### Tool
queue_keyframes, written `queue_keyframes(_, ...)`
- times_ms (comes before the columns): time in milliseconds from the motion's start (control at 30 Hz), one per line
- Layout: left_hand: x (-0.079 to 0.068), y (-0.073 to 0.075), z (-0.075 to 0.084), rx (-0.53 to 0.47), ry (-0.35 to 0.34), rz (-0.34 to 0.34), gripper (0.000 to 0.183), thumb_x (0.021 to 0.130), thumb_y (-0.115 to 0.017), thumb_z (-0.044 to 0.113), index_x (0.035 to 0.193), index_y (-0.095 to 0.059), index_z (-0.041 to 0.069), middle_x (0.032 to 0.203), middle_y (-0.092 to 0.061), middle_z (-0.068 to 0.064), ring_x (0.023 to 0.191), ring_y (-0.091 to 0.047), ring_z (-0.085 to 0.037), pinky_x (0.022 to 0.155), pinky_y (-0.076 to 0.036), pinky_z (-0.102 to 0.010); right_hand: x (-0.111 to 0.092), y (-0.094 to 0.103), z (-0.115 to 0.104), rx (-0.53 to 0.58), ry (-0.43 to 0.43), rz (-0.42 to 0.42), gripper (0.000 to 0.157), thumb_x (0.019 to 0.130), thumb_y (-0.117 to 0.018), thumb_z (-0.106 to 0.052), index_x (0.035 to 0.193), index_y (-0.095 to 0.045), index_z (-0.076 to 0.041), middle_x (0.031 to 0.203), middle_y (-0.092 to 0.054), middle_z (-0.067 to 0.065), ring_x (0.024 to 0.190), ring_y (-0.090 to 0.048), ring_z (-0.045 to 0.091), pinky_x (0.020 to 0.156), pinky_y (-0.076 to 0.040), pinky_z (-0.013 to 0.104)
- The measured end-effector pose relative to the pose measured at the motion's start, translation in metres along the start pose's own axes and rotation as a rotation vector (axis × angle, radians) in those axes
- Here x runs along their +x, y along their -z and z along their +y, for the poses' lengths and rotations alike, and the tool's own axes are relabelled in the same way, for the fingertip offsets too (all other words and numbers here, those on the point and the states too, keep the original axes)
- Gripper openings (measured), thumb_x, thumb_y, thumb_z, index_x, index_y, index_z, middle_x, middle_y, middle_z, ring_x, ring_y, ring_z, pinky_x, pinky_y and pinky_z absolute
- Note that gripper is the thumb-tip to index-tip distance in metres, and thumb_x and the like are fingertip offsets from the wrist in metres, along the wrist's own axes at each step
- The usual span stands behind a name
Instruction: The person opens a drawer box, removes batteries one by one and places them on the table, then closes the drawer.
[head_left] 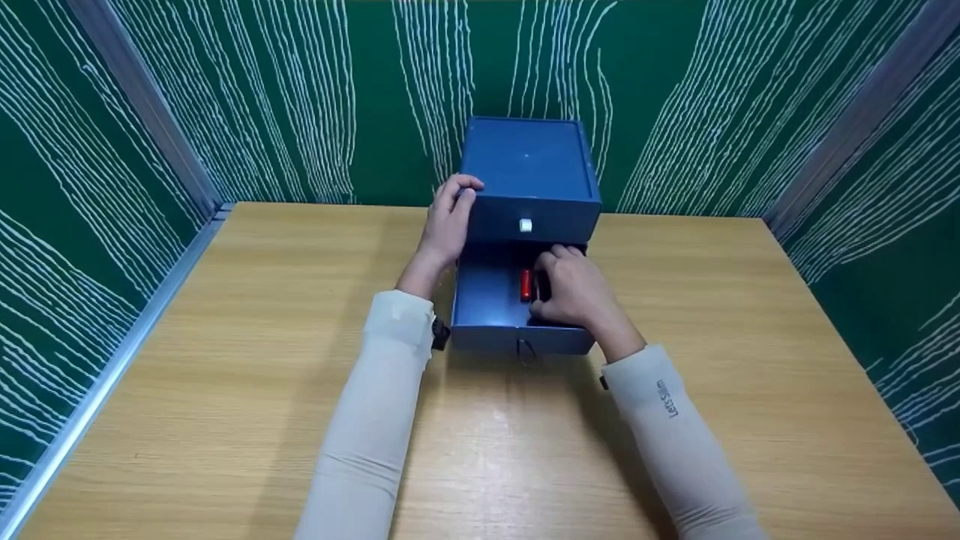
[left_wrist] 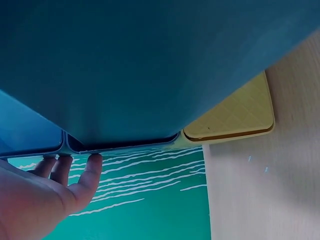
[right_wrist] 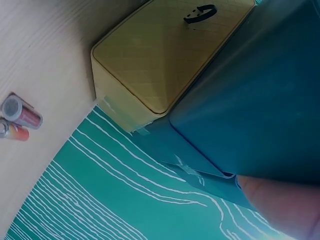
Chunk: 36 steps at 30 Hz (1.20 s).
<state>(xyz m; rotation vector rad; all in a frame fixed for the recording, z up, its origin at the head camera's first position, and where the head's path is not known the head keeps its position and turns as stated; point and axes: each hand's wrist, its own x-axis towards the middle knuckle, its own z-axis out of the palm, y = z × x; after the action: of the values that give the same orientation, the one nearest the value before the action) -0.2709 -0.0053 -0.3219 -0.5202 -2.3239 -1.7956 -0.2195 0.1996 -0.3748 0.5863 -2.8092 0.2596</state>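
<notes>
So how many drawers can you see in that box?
3: the blue top drawer, closed; the blue middle drawer, pulled open; and the yellow bottom drawer, closed, showing only in the wrist views. I see no sign of a hidden one.

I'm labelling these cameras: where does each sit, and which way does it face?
Head: worn on the head, facing forward and down at the blue drawer unit; left hand, right hand and sleeves show.
Left wrist: on that wrist, facing a close blue surface and green wall; fingers show.
Right wrist: likewise; part of the right hand shows.
Both wrist views share the yellow panel.
</notes>
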Motion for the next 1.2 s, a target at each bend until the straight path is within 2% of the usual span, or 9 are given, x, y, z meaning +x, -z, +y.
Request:
queue_keyframes(133, -0.009, 0.003, 0.016, -0.001, -0.001, 0.005, 0.025, 0.095, -0.031, 0.019, 0.109, -0.049, 0.01, 0.124, -0.04, -0.003, 0.116, -0.036, -0.016, 0.096, -0.029, -0.035, 0.0, 0.0, 0.0, 0.068, 0.01, 0.031, 0.049, 0.057, -0.069, -0.036, 0.095, -0.056, -0.008, 0.091, -0.054, 0.006, 0.087, -0.047, 0.024, 0.08, -0.041, 0.038)
queue_keyframes(433, -0.01, 0.004, 0.013, 0.01, 0.026, 0.01, 0.024, 0.095, -0.032, 0.022, 0.11, -0.049, 0.012, 0.126, -0.038, -0.003, 0.116, -0.035, -0.017, 0.097, -0.028, -0.036, -0.002, -0.002, 0.001, 0.148, 0.01, 0.048, 0.048, 0.058, -0.067, -0.037, 0.097, -0.055, -0.013, 0.09, -0.052, 0.001, 0.086, -0.045, 0.019, 0.077, -0.04, 0.035)
queue_keyframes(867, -0.009, 0.0, 0.016, -0.022, 0.019, 0.015, 0.023, 0.095, -0.033, 0.021, 0.109, -0.049, 0.012, 0.126, -0.037, -0.003, 0.116, -0.035, -0.016, 0.096, -0.03, -0.036, -0.006, 0.001, 0.002, 0.193, -0.001, 0.045, 0.045, 0.06, -0.067, -0.037, 0.099, -0.055, -0.017, 0.092, -0.053, -0.002, 0.088, -0.044, 0.017, 0.077, -0.042, 0.036)
queue_keyframes(1200, -0.005, 0.001, 0.006, -0.017, 0.05, 0.015, 0.02, 0.094, -0.034, 0.027, 0.105, -0.05, 0.024, 0.125, -0.037, 0.004, 0.115, -0.035, -0.012, 0.094, -0.03, -0.034, -0.006, 0.0, 0.004, 0.283, 0.0, 0.057, 0.041, 0.062, -0.068, -0.036, 0.097, -0.056, -0.02, 0.09, -0.051, -0.006, 0.086, -0.044, 0.013, 0.076, -0.04, 0.034)
